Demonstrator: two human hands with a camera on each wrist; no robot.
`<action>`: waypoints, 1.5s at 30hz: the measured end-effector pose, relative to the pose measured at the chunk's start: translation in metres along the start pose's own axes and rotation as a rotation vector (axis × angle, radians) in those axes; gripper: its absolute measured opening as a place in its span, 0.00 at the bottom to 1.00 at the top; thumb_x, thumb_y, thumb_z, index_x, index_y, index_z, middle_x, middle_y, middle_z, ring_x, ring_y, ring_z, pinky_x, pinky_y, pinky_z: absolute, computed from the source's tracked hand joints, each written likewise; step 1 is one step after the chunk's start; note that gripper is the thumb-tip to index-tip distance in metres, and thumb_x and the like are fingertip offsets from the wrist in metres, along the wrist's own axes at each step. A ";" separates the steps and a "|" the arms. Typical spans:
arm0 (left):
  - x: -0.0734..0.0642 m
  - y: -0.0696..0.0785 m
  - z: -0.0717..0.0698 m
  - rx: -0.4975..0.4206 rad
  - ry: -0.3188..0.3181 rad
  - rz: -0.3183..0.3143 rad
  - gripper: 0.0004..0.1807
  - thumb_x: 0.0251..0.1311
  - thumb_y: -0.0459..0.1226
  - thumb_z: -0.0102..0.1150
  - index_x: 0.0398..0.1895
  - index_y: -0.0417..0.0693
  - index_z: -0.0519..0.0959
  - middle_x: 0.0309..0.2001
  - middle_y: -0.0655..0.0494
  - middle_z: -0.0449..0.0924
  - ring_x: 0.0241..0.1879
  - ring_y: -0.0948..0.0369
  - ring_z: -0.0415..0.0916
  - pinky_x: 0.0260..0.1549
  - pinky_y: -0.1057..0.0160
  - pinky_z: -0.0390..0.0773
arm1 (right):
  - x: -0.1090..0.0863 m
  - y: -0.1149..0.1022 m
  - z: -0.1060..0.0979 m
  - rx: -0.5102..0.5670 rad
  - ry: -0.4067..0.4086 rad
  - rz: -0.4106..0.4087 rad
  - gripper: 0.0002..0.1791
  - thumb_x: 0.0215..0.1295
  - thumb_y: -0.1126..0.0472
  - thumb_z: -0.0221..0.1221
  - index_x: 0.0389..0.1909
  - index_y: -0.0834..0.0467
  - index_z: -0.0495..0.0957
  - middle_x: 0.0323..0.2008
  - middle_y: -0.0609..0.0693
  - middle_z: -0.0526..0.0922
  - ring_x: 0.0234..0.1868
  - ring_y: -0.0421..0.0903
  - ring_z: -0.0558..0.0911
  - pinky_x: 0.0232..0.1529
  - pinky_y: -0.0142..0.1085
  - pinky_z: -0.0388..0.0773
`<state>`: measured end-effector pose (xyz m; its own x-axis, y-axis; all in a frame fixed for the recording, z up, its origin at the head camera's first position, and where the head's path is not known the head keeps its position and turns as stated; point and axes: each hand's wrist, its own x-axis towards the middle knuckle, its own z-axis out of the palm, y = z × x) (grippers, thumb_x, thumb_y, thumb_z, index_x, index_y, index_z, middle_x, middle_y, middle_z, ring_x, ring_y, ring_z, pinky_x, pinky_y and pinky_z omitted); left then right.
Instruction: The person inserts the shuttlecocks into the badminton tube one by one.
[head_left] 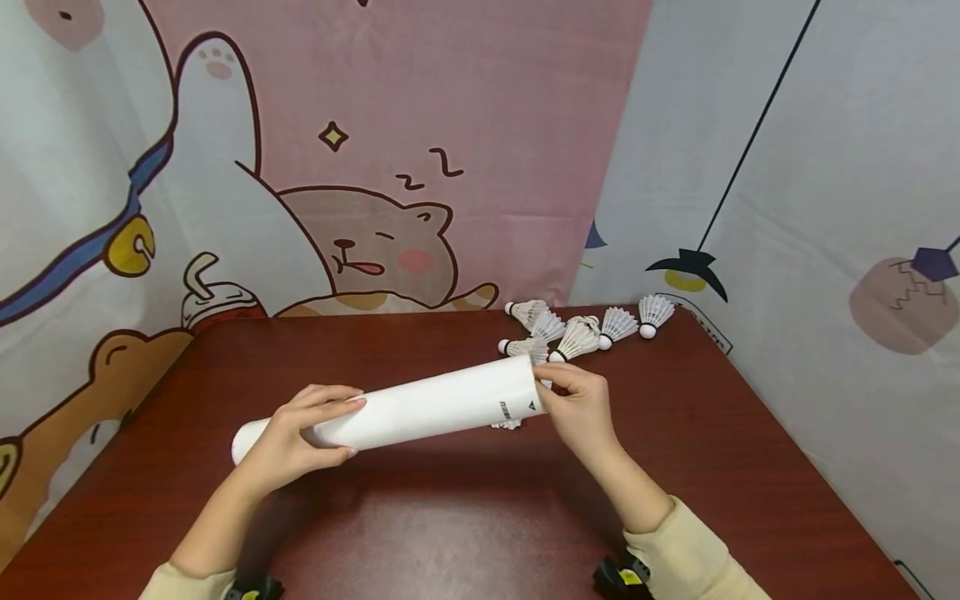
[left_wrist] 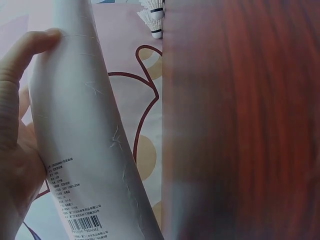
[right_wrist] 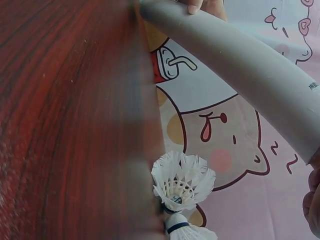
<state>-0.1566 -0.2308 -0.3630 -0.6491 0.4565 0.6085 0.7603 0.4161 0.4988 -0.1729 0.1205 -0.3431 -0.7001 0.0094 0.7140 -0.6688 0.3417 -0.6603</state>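
White and smooth, the cardboard shuttlecock tube [head_left: 390, 412] lay almost level across the middle of the head view, lifted clear of the surface [head_left: 465, 517], its closed end lower left and its printed mouth end tilted up to the right. The left hand [head_left: 300, 437] gripped it near the closed end, fingers [head_left: 330, 400] curled over the top and thumb beneath; in the left wrist view the tube's skin showed fine creases, a text label and a barcode. The right hand [head_left: 577, 404] pinched the rim at the mouth with bent fingers; whether they also held a shuttlecock I could not tell, though a bit of white feather [head_left: 508, 424] showed just under that end. By my judgement the step in hand was loading at the mouth, and the next move called for a loose shuttlecock brought cork-first, in line with the bore. Six or so feathered shuttlecocks [head_left: 577, 333], white skirts with rounded cork tips, lay clustered at the far edge, upper right of centre. Beneath was glossy dark red wood grain; behind hung soft printed cartoon cloth [head_left: 375, 167].
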 end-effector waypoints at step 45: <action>-0.002 -0.005 -0.004 0.005 0.040 -0.036 0.33 0.31 0.21 0.76 0.50 0.34 0.80 0.51 0.39 0.77 0.52 0.52 0.70 0.48 0.73 0.66 | -0.003 0.133 -0.037 -0.176 -0.197 0.392 0.11 0.56 0.62 0.68 0.38 0.63 0.84 0.29 0.52 0.85 0.25 0.40 0.77 0.26 0.31 0.70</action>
<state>-0.1584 -0.2371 -0.3641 -0.6743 0.4099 0.6143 0.7364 0.4353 0.5179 -0.2505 0.2008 -0.4249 -0.9368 -0.0031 0.3497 -0.3038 0.5025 -0.8094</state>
